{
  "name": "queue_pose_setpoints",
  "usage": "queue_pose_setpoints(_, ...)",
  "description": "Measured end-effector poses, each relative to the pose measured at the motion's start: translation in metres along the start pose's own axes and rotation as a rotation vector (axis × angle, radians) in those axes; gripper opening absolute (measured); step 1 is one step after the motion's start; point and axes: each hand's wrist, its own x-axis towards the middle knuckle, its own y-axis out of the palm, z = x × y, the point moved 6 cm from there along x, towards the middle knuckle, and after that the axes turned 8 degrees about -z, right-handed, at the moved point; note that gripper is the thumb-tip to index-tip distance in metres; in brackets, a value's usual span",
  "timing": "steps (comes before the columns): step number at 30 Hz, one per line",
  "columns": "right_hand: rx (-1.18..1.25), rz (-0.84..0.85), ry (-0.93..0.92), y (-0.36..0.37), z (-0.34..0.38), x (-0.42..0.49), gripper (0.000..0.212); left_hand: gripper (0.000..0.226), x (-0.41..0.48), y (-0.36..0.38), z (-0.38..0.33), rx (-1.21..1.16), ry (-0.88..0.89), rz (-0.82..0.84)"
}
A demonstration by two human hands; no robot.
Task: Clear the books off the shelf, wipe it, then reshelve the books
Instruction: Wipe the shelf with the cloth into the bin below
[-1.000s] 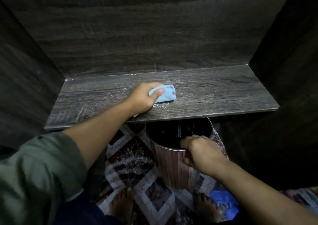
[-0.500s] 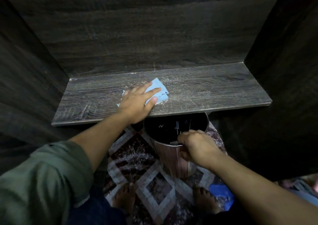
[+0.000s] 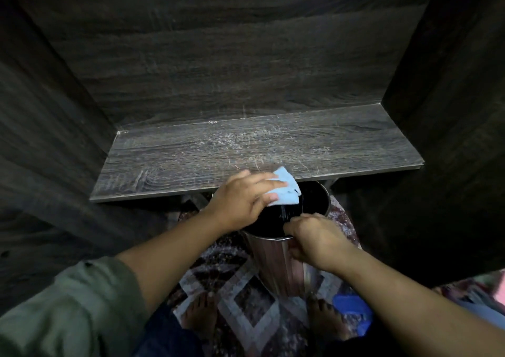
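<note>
The dark wood-grain shelf [image 3: 191,160] carries no books; pale dust and scratch marks streak its middle. My left hand [image 3: 240,201] holds a light blue cloth [image 3: 285,190] just past the shelf's front edge, over the mouth of a round metal bin [image 3: 278,263]. My right hand [image 3: 314,239] grips the bin's near rim. The bin stands below the shelf on the floor. No books are in view.
Dark panels wall the shelf in at the back [image 3: 246,56], left [image 3: 41,138] and right [image 3: 451,110]. A patterned rug [image 3: 246,307] lies under my bare feet. A blue object [image 3: 352,310] sits on the floor by my right foot.
My left hand slid the cloth from the shelf's middle toward me and off the front edge, over the bin. My right hand stayed on the bin's rim.
</note>
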Motion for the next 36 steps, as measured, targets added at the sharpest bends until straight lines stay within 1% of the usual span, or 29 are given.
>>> queue_pose_setpoints(2, 0.004, 0.006, 0.003, -0.001, -0.003, 0.000, 0.028, 0.043, -0.003, -0.007, -0.005, -0.066, 0.006, -0.026)
queue_pose_setpoints(3, 0.005, 0.003, 0.005, -0.002, -0.004, 0.000, 0.028, 0.043, -0.003, -0.013, -0.003, -0.078, -0.019, -0.063)
queue_pose_setpoints(5, 0.000, 0.001, 0.010, -0.003, -0.006, -0.001, 0.028, 0.042, 0.000, -0.023, 0.010, -0.069, -0.118, -0.178)
queue_pose_setpoints(7, -0.001, -0.010, 0.014, -0.004, -0.006, 0.000, 0.027, 0.042, 0.003, -0.030, 0.026, -0.005, -0.249, -0.279)
queue_pose_setpoints(8, -0.003, -0.014, 0.017, -0.004, -0.006, 0.000, 0.027, 0.045, 0.005, -0.030, 0.032, 0.040, -0.330, -0.277)
queue_pose_setpoints(10, -0.007, -0.021, 0.026, -0.005, -0.008, 0.001, 0.027, 0.051, 0.003, -0.023, 0.038, 0.134, -0.456, -0.193)
queue_pose_setpoints(11, -0.008, -0.023, 0.029, -0.005, -0.008, 0.001, 0.027, 0.054, 0.001, -0.018, 0.037, 0.177, -0.456, -0.144)
queue_pose_setpoints(13, -0.014, -0.026, 0.029, -0.005, -0.010, 0.001, 0.027, 0.054, -0.003, -0.009, 0.026, 0.185, -0.326, -0.064)
queue_pose_setpoints(15, -0.011, -0.026, 0.031, -0.004, -0.010, 0.000, 0.028, 0.049, -0.003, -0.007, 0.015, 0.038, -0.212, 0.011)
queue_pose_setpoints(16, -0.008, -0.026, 0.031, -0.004, -0.010, 0.000, 0.028, 0.046, -0.002, -0.008, 0.012, -0.055, -0.198, 0.032)
queue_pose_setpoints(17, -0.007, -0.023, 0.029, -0.004, -0.009, -0.001, 0.029, 0.045, -0.001, -0.011, 0.009, -0.134, -0.207, 0.029)
queue_pose_setpoints(19, -0.006, -0.020, 0.025, -0.003, -0.008, -0.002, 0.028, 0.044, 0.000, -0.023, 0.009, -0.203, -0.253, -0.077)
queue_pose_setpoints(21, -0.017, -0.015, 0.022, 0.002, -0.007, -0.008, 0.028, 0.045, -0.007, -0.030, 0.007, -0.163, -0.290, -0.251)
queue_pose_setpoints(22, -0.020, -0.014, 0.024, 0.003, -0.007, -0.008, 0.029, 0.046, -0.010, -0.033, 0.008, -0.128, -0.311, -0.302)
queue_pose_setpoints(23, -0.021, -0.019, 0.023, 0.002, -0.006, -0.008, 0.030, 0.048, -0.013, -0.032, 0.010, -0.098, -0.332, -0.297)
queue_pose_setpoints(24, -0.022, -0.023, 0.020, 0.002, -0.004, -0.008, 0.031, 0.051, -0.016, -0.028, 0.010, -0.071, -0.355, -0.234)
queue_pose_setpoints(26, -0.018, -0.028, 0.015, -0.006, -0.004, -0.002, 0.032, 0.055, -0.016, -0.020, 0.014, -0.039, -0.393, -0.037)
queue_pose_setpoints(27, -0.024, -0.027, 0.010, -0.009, -0.002, 0.001, 0.032, 0.055, -0.017, -0.019, 0.014, -0.026, -0.393, -0.005)
queue_pose_setpoints(28, -0.029, -0.028, 0.006, -0.011, 0.000, 0.004, 0.031, 0.053, -0.017, -0.022, 0.015, -0.017, -0.391, -0.032)
queue_pose_setpoints(30, -0.028, -0.035, 0.003, -0.013, 0.003, 0.010, 0.030, 0.053, -0.016, -0.034, 0.019, -0.010, -0.410, -0.155)
queue_pose_setpoints(32, -0.031, -0.037, -0.001, -0.013, 0.006, 0.015, 0.029, 0.055, -0.014, -0.040, 0.027, -0.030, -0.429, -0.221)
queue_pose_setpoints(34, -0.024, -0.035, 0.002, -0.012, 0.010, 0.022, 0.029, 0.059, -0.009, -0.044, 0.039, -0.035, -0.409, -0.229)
queue_pose_setpoints(36, -0.007, -0.034, -0.001, -0.009, 0.016, 0.029, 0.031, 0.066, -0.003, -0.049, 0.059, 0.004, -0.384, -0.194)
